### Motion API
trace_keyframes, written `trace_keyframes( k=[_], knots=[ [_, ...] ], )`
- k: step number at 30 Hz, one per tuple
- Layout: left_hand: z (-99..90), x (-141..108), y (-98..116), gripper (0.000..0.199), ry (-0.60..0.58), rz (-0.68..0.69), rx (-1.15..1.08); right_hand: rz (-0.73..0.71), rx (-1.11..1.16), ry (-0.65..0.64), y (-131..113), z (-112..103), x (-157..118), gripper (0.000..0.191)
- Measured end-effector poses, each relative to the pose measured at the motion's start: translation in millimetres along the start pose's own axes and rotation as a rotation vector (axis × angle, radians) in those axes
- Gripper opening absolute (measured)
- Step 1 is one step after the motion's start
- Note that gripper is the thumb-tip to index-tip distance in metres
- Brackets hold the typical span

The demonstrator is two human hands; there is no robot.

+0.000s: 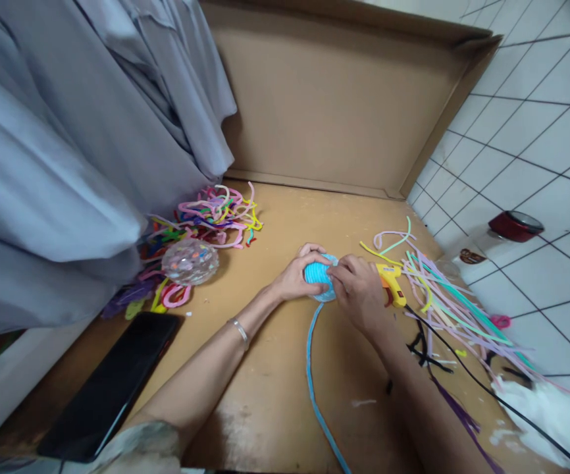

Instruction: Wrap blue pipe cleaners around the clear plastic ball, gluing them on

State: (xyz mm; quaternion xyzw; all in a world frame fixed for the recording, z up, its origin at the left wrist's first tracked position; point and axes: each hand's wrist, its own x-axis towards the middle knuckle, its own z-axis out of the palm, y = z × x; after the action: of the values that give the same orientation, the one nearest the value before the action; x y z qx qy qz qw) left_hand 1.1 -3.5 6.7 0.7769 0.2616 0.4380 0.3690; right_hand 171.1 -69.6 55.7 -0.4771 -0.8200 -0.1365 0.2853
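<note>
A rounded blue coil of pipe cleaner (316,274) sits at the middle of the table, with a paler blue rim at its edge. Wrapped around its left side, my left hand (299,275) holds it, thumb below and fingers above. My right hand (359,286) is closed in a pinch at the coil's right edge; its fingertips hide most of what they grip there. From the underside of the coil a long blue pipe cleaner strand (310,368) curves down toward the table's front edge. Just beyond my right hand lies a yellow glue gun (392,284), partly covered by it.
A tangle of colored pipe cleaners (216,214) and a clear textured ball (190,262) lie at left, near a black phone (112,388). Straight pipe cleaners (457,303), a black cord (482,383) and a red-lidded jar (482,243) are at right. Cardboard (324,99) stands behind.
</note>
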Motion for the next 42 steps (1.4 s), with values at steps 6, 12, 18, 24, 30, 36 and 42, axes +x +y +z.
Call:
trace_keyframes(
  k=[6,12,18,24,30,36,42],
  knots=[
    [0.3,-2.1,3.7,0.048,0.007,0.029,0.047,0.015,0.011,-0.008,-0.6,-1.4,-1.9,0.017],
    [4.0,-3.6,0.7,0.050,0.062,0.048,0.002,0.033,0.004,0.002,-4.0,-1.0,-5.0,0.019],
    [4.6,-5.8,-1.8,0.035,0.059,0.053,0.004,0.050,0.015,0.020,-6.9,1.2,-7.3,0.023],
    [4.1,-6.2,-0.2,0.033,0.050,0.056,-0.011,0.137,0.303,0.091,0.5,2.4,-7.8,0.025],
    [3.7,-6.0,-0.3,0.035,0.049,0.028,0.006,0.352,0.457,0.150,20.6,16.2,-11.5,0.027],
    [3.9,-7.4,-1.1,0.037,0.021,0.049,0.017,0.292,0.564,0.006,23.9,33.2,-17.9,0.045],
    [5.1,-7.9,-7.1,0.062,-0.005,0.081,0.035,0.280,0.542,0.008,22.9,35.6,-18.4,0.050]
  ],
)
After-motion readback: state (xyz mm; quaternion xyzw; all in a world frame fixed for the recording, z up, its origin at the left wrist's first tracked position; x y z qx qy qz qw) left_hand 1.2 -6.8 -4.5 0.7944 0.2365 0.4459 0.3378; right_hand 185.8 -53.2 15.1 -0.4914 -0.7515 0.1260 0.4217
